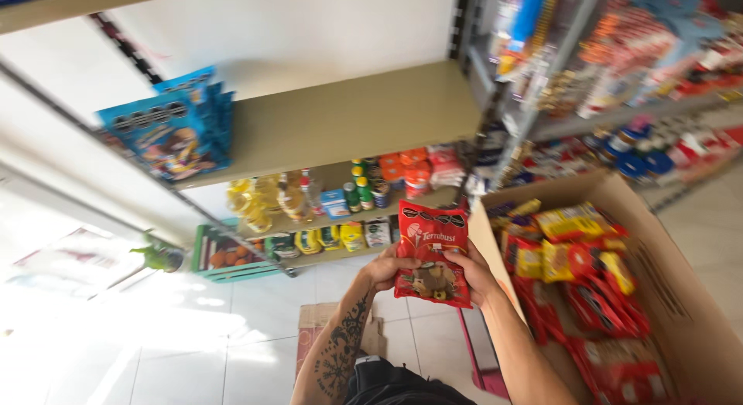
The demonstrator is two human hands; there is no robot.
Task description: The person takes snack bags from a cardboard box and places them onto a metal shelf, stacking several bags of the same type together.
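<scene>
The red packet (430, 254) is pinched only at its sides by both closed hands (385, 267) (474, 272), so it may slip to the floor (232, 327).

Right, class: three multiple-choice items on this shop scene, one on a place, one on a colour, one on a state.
1. Where do the blue snack packets stand?
A. on the wooden shelf
B. in the box
C. on the floor

2. What colour is the glossy snack packet held up in both hands?
A. green
B. red
C. white

3. How is the big brown cardboard box?
A. taped shut
C. open and bare
B. open, with packets inside

Answers: 1 A, they stand at the shelf's left end. 2 B, the packet between the left hand and the right hand is red. 3 B, red and yellow packets lie in the open box.
</scene>
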